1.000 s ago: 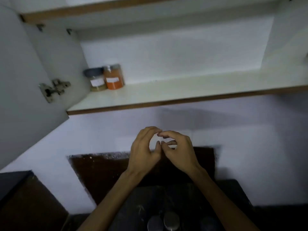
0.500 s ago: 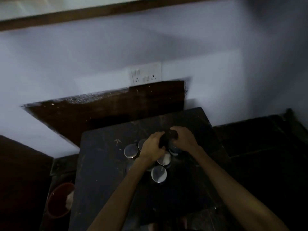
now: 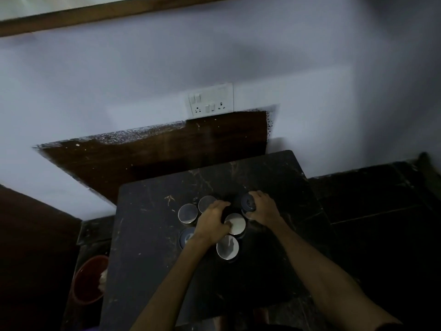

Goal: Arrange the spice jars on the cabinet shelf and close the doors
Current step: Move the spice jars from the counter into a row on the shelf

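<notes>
Several spice jars with shiny round lids (image 3: 188, 212) stand clustered on a dark marble-topped table (image 3: 148, 235), seen from above. My left hand (image 3: 212, 223) reaches down into the middle of the cluster, its fingers curled over a jar that it hides. My right hand (image 3: 261, 207) grips a dark-lidded jar (image 3: 248, 203) at the cluster's right edge. Another silver lid (image 3: 228, 247) lies just below my left wrist. The cabinet shelf shows only as a brown edge (image 3: 71, 17) at the top.
A white switch and socket plate (image 3: 210, 99) sits on the pale wall above a dark brown panel (image 3: 152, 151). A red bucket (image 3: 89, 279) stands on the floor left of the table. Dark floor lies to the right.
The view dropped from the open cabinet to the table. Both hands came down from mid-air onto the jars, and the right hand has shifted right to a dark-lidded jar.
</notes>
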